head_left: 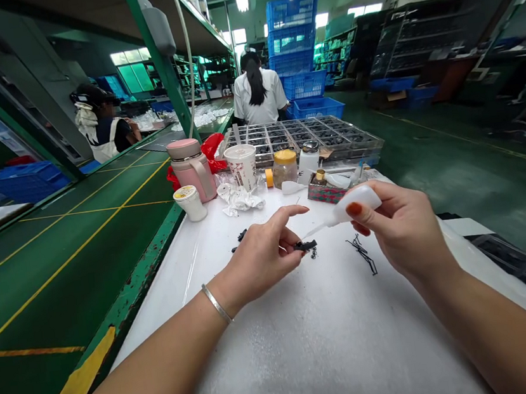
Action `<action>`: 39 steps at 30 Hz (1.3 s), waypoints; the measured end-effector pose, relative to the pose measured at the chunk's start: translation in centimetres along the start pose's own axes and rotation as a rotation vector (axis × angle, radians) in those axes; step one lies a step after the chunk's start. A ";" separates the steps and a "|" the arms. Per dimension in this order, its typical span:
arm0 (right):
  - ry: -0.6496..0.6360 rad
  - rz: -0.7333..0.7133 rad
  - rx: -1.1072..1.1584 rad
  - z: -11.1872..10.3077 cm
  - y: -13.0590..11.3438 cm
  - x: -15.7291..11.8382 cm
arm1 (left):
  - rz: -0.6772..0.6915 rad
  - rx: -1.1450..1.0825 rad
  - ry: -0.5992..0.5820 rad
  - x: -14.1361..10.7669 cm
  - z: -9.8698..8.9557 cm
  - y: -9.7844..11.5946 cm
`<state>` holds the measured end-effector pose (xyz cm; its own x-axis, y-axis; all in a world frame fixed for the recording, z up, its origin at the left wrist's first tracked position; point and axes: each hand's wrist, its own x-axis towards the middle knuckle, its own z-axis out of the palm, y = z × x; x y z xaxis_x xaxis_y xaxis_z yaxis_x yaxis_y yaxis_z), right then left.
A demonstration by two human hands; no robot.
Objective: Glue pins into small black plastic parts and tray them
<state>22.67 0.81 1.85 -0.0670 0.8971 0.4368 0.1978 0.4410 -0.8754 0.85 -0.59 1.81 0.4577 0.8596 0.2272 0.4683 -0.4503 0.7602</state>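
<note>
Between the thumb and fingers of my left hand is a small black part, held just above the white table. My right hand grips a white squeeze bottle, tilted so that its thin nozzle points left at the black part. Whether the tip touches the part is too small to tell. Tiny black rings lie beside the held part. A loose pile of thin black pieces rests below the bottle. More black pieces are partly hidden behind my left hand.
Along the table's back stand a pink flask, a white tub, a paper cup, crumpled tissue, a yellow-lidded jar and a compartment tray. A green belt runs at left. Two people sit beyond.
</note>
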 end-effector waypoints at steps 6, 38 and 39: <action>0.016 0.003 0.014 0.1 0.1 -0.1 | 0.001 -0.007 0.003 0.0 0.1 -0.1; -0.533 0.627 0.515 3.0 1.1 -0.6 | 0.097 -0.065 0.129 0.0 -0.1 -0.9; -0.532 0.636 0.542 3.1 1.2 -0.7 | 0.078 -0.068 0.129 0.1 -0.2 -0.8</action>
<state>19.95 0.82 -0.13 -0.5603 0.8082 -0.1812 -0.1164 -0.2934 -0.9489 0.36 -0.11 1.28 0.3879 0.8483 0.3605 0.3807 -0.5036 0.7755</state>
